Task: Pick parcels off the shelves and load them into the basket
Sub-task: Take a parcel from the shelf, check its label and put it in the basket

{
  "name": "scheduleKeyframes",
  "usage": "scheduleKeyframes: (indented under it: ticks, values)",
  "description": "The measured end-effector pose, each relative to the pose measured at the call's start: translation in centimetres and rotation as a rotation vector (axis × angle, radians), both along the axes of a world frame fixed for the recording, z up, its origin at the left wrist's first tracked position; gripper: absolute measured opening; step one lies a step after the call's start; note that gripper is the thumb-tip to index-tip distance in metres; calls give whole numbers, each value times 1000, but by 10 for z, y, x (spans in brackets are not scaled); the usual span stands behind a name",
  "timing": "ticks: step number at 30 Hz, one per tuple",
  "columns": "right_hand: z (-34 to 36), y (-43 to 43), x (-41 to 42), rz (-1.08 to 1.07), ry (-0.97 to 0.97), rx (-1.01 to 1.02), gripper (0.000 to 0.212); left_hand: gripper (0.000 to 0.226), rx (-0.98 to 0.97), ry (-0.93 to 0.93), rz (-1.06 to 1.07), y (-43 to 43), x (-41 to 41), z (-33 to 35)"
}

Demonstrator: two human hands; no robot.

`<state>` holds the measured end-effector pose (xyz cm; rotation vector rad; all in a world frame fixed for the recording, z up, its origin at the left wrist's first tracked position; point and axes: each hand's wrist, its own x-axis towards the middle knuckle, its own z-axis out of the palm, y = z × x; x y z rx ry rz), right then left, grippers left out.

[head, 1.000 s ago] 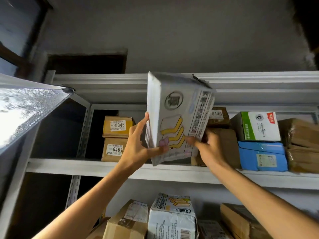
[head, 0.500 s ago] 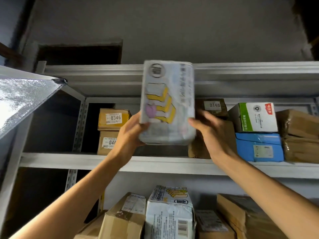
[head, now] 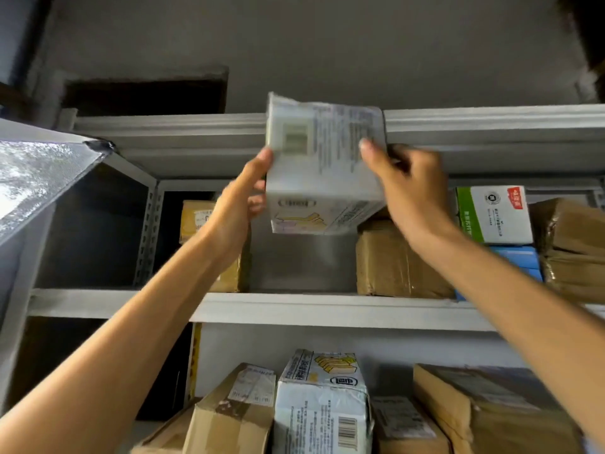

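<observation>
Overhead, the white parcel [head: 324,165] hung tilted in the air in front of the top shelf rail [head: 163,126], above the middle shelf [head: 294,306]. The left hand [head: 239,204] had its grip clamped on the parcel's left edge; the right hand [head: 412,191] pinched the right side, thumb pressed on the printed face.

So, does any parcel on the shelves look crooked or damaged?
Yes. Below the shelf board, the brown carton leans sideways beside the white parcel, and its tape looks torn. Nothing else stands out clearly.
</observation>
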<state>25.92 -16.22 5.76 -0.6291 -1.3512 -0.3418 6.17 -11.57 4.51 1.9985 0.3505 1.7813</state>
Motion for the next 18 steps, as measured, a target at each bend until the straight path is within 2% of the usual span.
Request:
scheduleKeyframes:
  ticks: [3, 5, 7, 8, 10, 11, 13, 15, 18]
  values:
    - [12, -3, 7, -100, 82, -99, 53, 55, 1, 30, 86, -5, -3, 16]
    - [2, 4, 9, -102, 20, -128, 48, 49, 2, 72, 99, -2, -8, 11]
    - [-16, 14, 10, 25, -39, -171, 32, 44, 0, 140, 116, 6, -12, -5]
    - [-24, 18, 11, 97, -41, -221, 35, 44, -4, 173, 113, 9, -13, -14]
    - [-38, 34, 13, 222, -9, -331, 62, 41, -27, 226, 111, 20, -15, -36]
    - [-44, 42, 13, 244, -3, -363, 68, 38, -29, 242, 121, 27, -16, -47]
    - [-57, 56, 10, 254, -16, -412, 69, 40, -32, 193, 97, 41, -16, -67]
    - [-70, 66, 1, 263, -42, -469, 70, 50, -38, 44, 87, 56, -14, -78]
    - [-74, 79, -10, 276, -25, -460, 50, 47, -22, -87, 203, 67, -9, -76]
